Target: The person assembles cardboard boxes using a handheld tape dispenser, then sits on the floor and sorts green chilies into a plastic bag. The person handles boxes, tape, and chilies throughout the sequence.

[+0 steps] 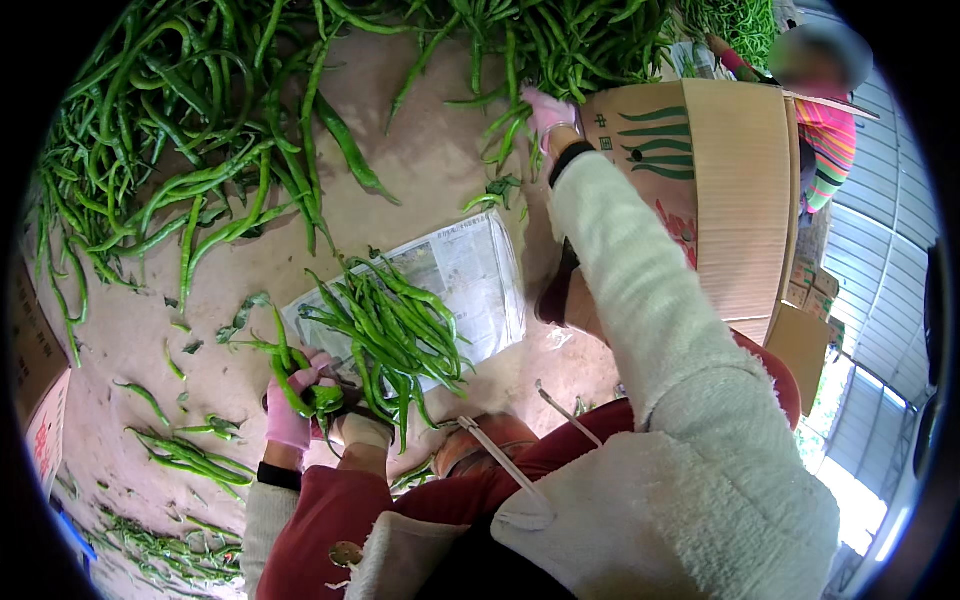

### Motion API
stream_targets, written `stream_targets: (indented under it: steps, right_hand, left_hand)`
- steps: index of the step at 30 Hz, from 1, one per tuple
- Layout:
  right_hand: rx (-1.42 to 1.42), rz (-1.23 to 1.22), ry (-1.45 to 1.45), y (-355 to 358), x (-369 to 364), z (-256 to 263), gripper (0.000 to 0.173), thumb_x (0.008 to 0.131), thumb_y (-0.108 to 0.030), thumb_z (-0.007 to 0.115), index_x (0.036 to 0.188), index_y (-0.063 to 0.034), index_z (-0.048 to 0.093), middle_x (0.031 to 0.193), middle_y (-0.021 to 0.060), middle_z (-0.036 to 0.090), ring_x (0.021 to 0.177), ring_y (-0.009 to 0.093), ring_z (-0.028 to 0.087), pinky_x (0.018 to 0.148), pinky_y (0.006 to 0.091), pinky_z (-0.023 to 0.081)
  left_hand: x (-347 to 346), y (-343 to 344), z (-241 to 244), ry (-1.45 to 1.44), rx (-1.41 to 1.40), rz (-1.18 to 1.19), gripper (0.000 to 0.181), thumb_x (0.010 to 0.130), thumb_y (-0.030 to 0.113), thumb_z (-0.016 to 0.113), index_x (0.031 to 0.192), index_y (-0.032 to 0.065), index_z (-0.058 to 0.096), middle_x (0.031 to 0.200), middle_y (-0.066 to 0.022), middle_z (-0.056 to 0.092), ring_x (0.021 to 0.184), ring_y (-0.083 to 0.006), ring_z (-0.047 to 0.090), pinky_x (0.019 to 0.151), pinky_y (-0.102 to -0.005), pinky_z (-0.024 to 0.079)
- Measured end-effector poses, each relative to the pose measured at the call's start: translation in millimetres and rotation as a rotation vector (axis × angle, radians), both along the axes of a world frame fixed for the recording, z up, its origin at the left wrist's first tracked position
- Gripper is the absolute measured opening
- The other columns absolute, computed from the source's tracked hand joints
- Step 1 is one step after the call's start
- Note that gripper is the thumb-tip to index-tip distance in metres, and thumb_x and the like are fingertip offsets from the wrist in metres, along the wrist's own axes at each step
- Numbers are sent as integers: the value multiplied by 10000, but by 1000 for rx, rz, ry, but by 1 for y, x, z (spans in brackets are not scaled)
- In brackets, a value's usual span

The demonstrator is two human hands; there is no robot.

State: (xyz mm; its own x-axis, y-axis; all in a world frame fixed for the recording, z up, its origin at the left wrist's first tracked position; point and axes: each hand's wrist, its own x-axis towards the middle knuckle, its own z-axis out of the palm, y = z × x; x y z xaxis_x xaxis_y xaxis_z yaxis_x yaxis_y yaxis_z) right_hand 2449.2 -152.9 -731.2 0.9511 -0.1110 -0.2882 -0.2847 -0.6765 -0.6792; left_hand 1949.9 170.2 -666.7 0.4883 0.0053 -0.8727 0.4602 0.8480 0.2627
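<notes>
Pink gloves cover both my hands. My left hand point(294, 397), beside my shoe at lower left, is closed around a few green chili peppers point(282, 360). Just right of it, a bundle of long green chili peppers point(390, 322) lies across a folded newspaper point(480, 285) on the ground. My right hand point(550, 116) is stretched forward to the edge of a large pile of green chili peppers point(577, 37), next to a cardboard box. Several peppers hang or lie right at its fingers; whether it grips them cannot be told.
The large cardboard box point(742, 202) with printed peppers stands at my right. Another pepper heap point(150, 127) spreads at upper left. Loose peppers point(195, 457) lie at lower left, near a box point(49, 427) at the left rim. A co-worker point(829, 142) in a striped top is beyond the large box.
</notes>
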Motion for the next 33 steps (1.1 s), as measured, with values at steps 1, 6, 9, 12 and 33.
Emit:
stream_targets:
  steps: [1,6,9,12,33]
  right_hand:
    - [4,151,109,1,-17,-3,353,823,-299,735,994,-1,654,626,69,600,466,187,509,451,334,388]
    - [-187,402,780,16,-119,39,389,800,-374,769,675,-29,639,535,57,548,459,179,492,462,343,382]
    - [-588,882,862,10,-117,86,404,806,-392,739,601,-60,635,510,51,544,437,179,487,446,337,378]
    - [-412,681,700,-57,-71,63,408,826,-444,705,698,-59,661,516,28,524,422,139,471,421,315,347]
    - [267,191,345,25,-54,104,275,829,-292,697,757,-60,566,670,69,592,502,191,571,459,349,435]
  left_hand:
    - [-1,0,-1,-1,-9,20,469,815,11,596,1266,-66,493,1086,-166,651,739,-236,644,626,-342,553]
    - [6,8,-2,-1,34,-26,483,812,11,613,1272,-65,488,1095,-168,653,745,-231,640,651,-341,553]
    - [23,5,9,-29,35,-29,504,805,6,622,1285,-64,484,1100,-170,653,749,-227,638,650,-336,552]
    - [18,3,1,-51,1,-7,499,805,-5,610,1285,-56,482,1113,-176,645,746,-226,637,642,-335,551]
    - [1,14,10,-14,7,55,494,808,3,602,1280,-59,473,1075,-171,650,716,-230,642,634,-344,558]
